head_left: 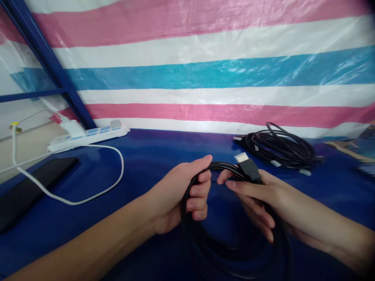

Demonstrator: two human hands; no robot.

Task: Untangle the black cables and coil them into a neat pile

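Observation:
A coiled black cable [222, 249] hangs in a loop over the blue table between both hands. My left hand [181, 195] is wrapped around the coil's left side, fingers curled shut on it. My right hand [258, 203] grips the coil's upper right, with the cable's flat metal-tipped plug [245, 163] sticking up above its fingers. The lower part of the loop is dark against the table.
A second bundle of black cable [278, 150] lies at the back right. A white power strip [88, 136] with a white cord [96, 187] sits back left, beside a flat black slab [26, 191]. A striped tarp [205, 66] closes the back; a blue metal frame [49, 62] stands left.

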